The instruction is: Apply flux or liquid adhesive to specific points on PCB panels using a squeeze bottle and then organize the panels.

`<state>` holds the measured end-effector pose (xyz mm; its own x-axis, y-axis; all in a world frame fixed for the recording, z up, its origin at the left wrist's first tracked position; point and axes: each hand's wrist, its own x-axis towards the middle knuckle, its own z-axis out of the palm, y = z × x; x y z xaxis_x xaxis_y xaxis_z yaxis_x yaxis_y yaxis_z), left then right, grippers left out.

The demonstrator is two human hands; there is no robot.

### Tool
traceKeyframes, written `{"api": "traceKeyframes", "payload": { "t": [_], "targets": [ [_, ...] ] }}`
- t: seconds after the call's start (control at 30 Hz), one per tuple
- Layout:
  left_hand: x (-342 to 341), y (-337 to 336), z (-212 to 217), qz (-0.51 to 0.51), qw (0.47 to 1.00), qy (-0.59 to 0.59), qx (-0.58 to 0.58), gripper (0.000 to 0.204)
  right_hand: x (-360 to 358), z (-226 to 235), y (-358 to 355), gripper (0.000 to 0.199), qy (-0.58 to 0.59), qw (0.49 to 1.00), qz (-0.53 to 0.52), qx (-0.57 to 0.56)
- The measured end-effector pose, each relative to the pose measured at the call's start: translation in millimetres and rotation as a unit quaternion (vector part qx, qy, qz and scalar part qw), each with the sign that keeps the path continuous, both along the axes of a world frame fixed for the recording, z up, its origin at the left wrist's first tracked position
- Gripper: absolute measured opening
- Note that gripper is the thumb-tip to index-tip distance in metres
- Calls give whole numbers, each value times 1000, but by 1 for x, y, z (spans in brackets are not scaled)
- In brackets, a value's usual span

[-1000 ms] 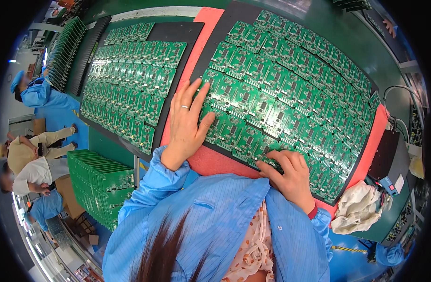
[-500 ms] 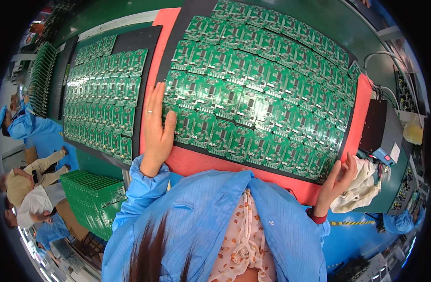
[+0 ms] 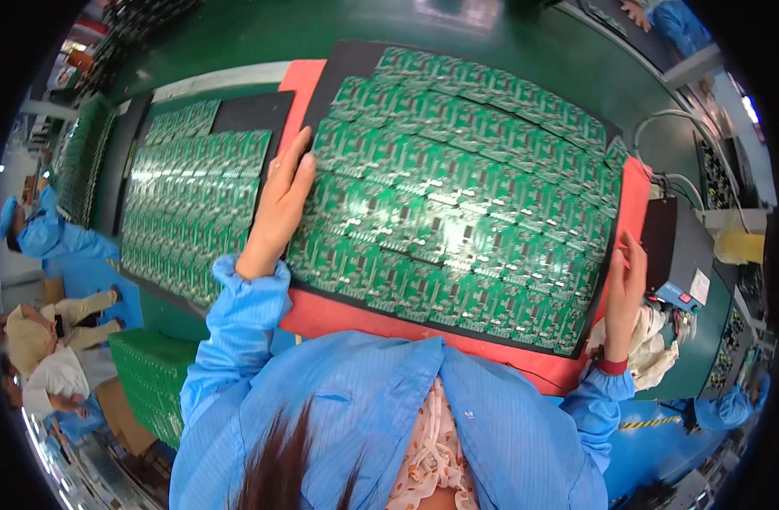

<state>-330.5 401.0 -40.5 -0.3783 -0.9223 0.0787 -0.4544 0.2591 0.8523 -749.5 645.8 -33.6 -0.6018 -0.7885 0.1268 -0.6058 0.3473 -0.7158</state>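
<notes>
A large black board [image 3: 348, 64] lies in front of me, covered with close rows of green circuit boards [image 3: 440, 183]. My left hand [image 3: 279, 204] is at its left edge, fingers stretched away from me and the thumb apart on the circuit-board side. Along the right edge, my right hand [image 3: 627, 285] has its fingers extended over the red mat [image 3: 364, 319] beneath the board. Both hands are open. Whether their undersides press against the board's edges cannot be made out.
To the left lies a second black board [image 3: 274, 110] with rows of circuit boards. Green boards stand in a stack [image 3: 147, 374] at lower left. On the right are a dark box [image 3: 682, 251], a whitish cloth [image 3: 653, 353] and cables [image 3: 691, 119]. Other people are at the sides.
The view has shifted, so the boards sit lower in it. Both hands have slid farther from me along the board's sides, the right one leaving the near right corner.
</notes>
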Motion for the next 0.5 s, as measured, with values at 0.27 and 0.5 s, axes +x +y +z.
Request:
{"api": "traceKeyframes", "payload": {
  "t": [0.27,0.5],
  "targets": [
    [-13,4,19,19,999,-27,-36,51,-11,6,-30,36,2,999,33,-37],
    [-41,-45,15,12,999,-47,-23,53,-34,-11,-61,36,83,994,55,-48]
  ]
}}
